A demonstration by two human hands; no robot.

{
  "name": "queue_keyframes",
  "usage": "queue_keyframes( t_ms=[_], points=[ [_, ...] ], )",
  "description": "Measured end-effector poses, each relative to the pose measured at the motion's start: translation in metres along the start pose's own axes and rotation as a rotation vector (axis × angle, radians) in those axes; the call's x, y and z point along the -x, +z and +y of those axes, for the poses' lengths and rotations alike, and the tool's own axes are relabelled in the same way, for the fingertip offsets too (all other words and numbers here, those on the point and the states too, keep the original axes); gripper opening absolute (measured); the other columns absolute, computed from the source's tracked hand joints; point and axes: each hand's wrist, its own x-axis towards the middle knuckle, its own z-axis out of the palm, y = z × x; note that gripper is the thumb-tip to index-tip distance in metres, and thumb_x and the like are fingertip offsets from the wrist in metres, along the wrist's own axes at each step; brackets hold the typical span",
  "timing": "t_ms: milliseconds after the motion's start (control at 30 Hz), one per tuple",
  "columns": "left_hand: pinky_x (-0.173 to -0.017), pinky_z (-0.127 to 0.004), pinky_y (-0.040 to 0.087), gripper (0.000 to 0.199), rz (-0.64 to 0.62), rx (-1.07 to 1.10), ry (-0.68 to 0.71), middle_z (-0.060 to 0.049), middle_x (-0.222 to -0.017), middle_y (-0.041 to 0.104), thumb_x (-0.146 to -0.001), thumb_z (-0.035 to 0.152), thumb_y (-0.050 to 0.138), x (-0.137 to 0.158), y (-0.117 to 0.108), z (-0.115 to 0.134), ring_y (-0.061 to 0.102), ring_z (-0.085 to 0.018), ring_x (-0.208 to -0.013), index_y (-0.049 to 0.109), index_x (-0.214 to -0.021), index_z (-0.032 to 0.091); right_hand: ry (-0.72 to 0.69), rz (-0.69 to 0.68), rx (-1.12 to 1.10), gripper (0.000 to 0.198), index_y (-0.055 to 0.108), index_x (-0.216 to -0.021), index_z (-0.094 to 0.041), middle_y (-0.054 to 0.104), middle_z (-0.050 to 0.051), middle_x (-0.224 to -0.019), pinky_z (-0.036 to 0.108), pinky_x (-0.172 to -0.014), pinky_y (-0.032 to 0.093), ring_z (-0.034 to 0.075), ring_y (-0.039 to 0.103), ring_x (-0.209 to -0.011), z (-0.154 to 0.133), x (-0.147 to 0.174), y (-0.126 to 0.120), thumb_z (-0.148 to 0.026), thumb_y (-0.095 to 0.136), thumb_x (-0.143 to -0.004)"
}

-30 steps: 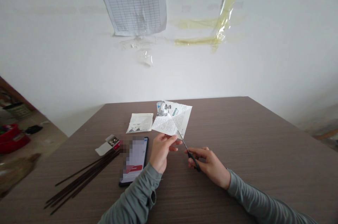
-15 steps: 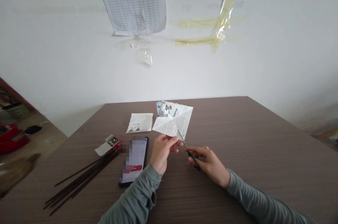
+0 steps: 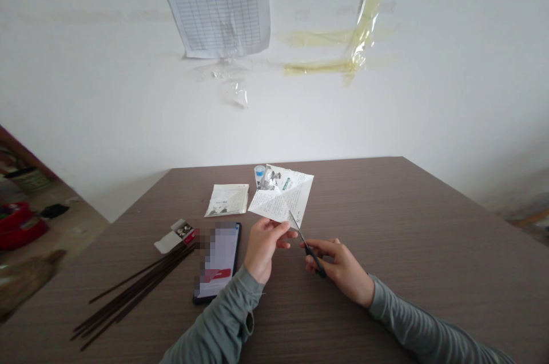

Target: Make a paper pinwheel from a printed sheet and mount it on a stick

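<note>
My left hand (image 3: 266, 240) pinches the near edge of a printed sheet of paper (image 3: 281, 195) with crossing crease lines and a grey picture at its upper left. The sheet is held above the table. In my right hand (image 3: 337, 267) is a pair of scissors (image 3: 314, 259) with black handles. Its blade lies at the near edge of the paper, close to my left fingertips. Behind the sheet's upper left corner shows a small white and blue container (image 3: 259, 170), mostly hidden. A stack of folded or cut paper pieces (image 3: 227, 199) rests just left of the sheet.
Left of my left hand lies a phone (image 3: 219, 255) with a lit screen. Beside it sit an open small box of metal pins (image 3: 182, 232) and several thin dark sticks (image 3: 137, 290). The white wall (image 3: 326, 130) rises behind the brown table (image 3: 412, 221); a printed chart (image 3: 221, 10) hangs there.
Almost nothing differs. The paper has shifted very slightly, showing a little more of the container behind it; both hands keep their places.
</note>
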Motion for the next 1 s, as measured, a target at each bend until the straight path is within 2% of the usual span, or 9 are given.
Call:
queue_keyframes(
  t_ms=[167,367,600,800,1000],
  points=[
    [-0.055,-0.021,0.057,0.021,-0.006,-0.004,-0.005,-0.007,-0.095,0.096,-0.082,0.011,0.103,0.001,0.000,0.002,0.090,-0.021,-0.075,0.084,-0.082,0.022,-0.013,0.019,0.006,0.059,0.105,-0.119,-0.028,0.093,0.014,-0.090,0.064,-0.114,0.070,0.046,0.087,-0.096,0.002,0.000,0.000,-0.080,0.082,-0.103],
    [-0.053,-0.020,0.053,0.016,-0.001,0.019,0.006,-0.009,-0.103,0.098,-0.081,0.018,0.102,0.000,-0.001,0.003,0.088,-0.022,-0.087,0.093,-0.094,0.021,-0.026,0.063,0.045,0.049,0.106,-0.121,-0.030,0.094,0.012,-0.092,0.062,-0.113,0.070,0.045,0.088,-0.101,0.010,0.000,0.003,-0.070,0.085,-0.101],
    [-0.054,-0.021,0.049,0.033,0.060,0.065,0.055,-0.007,-0.098,0.094,-0.072,0.032,0.113,-0.004,-0.005,-0.002,0.085,-0.022,-0.086,0.088,-0.091,0.021,-0.045,0.070,0.086,0.047,0.106,-0.130,-0.030,0.097,0.011,-0.095,0.062,-0.115,0.069,0.044,0.087,-0.101,0.020,-0.001,0.007,-0.062,0.084,-0.102],
    [-0.054,-0.021,0.047,0.041,0.052,0.098,0.085,-0.004,-0.089,0.090,-0.062,0.037,0.114,-0.004,-0.004,-0.003,0.081,-0.020,-0.080,0.083,-0.085,0.022,-0.045,0.092,0.088,0.045,0.106,-0.129,-0.032,0.099,0.012,-0.101,0.062,-0.115,0.069,0.044,0.089,-0.105,0.022,-0.001,0.007,-0.062,0.087,-0.101],
    [-0.054,-0.021,0.044,0.046,0.068,0.090,0.131,-0.004,-0.088,0.089,-0.059,0.043,0.115,-0.004,-0.002,-0.003,0.078,-0.019,-0.079,0.080,-0.081,0.023,-0.061,0.125,0.084,0.041,0.106,-0.130,-0.032,0.098,0.012,-0.100,0.060,-0.111,0.072,0.044,0.090,-0.105,0.026,-0.001,0.010,-0.053,0.091,-0.099]
  ],
)
